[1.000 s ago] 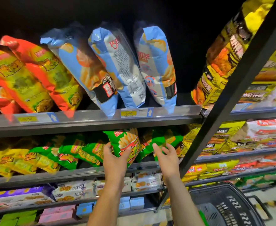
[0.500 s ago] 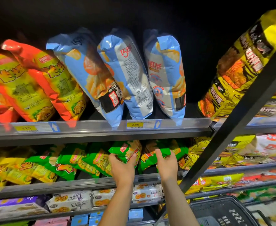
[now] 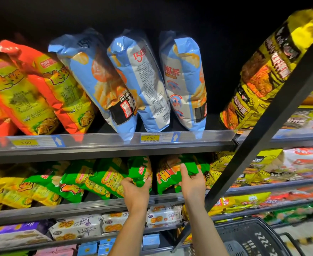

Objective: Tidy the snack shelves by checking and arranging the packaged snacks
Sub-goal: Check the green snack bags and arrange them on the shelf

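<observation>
On the middle shelf (image 3: 100, 207) lies a row of green snack bags. My left hand (image 3: 135, 191) grips the lower part of one upright green bag (image 3: 140, 171), fingers curled round its edges. My right hand (image 3: 191, 183) holds the neighbouring green bag (image 3: 170, 174) on its right, forefinger stretched up along its front and thumb at its side. More green bags (image 3: 78, 180) lean to the left of these, with yellow bags (image 3: 8, 193) beyond them.
The upper shelf (image 3: 104, 143) carries three light-blue bags (image 3: 139, 80), orange-red bags (image 3: 41, 89) at left and a big yellow pack (image 3: 263, 74) at right. A black slanted post (image 3: 259, 145) crosses the right side. White biscuit packs (image 3: 76, 227) sit lower down. A dark basket (image 3: 250, 239) stands bottom right.
Both hands have reached deeper into the middle shelf and closed on the green bags; the right hand, spread open a second ago, now holds a bag. The view has tilted upward.
</observation>
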### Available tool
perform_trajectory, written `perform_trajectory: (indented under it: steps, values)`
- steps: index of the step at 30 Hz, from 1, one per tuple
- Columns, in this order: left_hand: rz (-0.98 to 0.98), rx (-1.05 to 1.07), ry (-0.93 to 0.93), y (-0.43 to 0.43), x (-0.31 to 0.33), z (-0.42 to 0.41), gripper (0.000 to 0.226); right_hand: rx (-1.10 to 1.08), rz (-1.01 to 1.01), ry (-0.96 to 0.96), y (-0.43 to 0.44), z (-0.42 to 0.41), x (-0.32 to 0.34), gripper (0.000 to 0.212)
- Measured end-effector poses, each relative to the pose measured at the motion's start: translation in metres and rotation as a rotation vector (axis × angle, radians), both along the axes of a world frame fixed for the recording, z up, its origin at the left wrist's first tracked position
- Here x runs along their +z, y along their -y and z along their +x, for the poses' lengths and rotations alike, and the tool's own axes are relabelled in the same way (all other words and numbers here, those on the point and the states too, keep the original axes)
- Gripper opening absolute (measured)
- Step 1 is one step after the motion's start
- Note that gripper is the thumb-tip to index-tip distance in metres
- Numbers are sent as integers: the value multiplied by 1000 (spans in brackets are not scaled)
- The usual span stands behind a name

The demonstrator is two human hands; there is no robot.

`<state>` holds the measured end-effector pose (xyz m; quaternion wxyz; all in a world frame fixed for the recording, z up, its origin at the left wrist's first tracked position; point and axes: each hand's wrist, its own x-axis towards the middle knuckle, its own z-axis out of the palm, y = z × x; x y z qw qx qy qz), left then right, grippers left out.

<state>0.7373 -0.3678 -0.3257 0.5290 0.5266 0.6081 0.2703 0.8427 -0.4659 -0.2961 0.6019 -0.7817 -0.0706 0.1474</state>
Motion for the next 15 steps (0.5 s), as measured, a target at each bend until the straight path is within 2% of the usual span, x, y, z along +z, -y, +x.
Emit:
perform_trajectory:
  steps: [3,4,7,9,15]
  values:
    - [26,-14,4,2,0,-4,75,-28,13,9,7,4,-3,95]
    - [35,-14,3,5,1,-5,75,-27,26,14,12,2,1,93]
    - [43,1,20,9,1,-10,76,3,47,27,22,-2,19,54]
    - [55,8,37,15,3,-14,74,22,76,28,31,-3,22,37]
    - [97,-10,103,33,16,-28,73,110,137,6,66,-14,28,36]
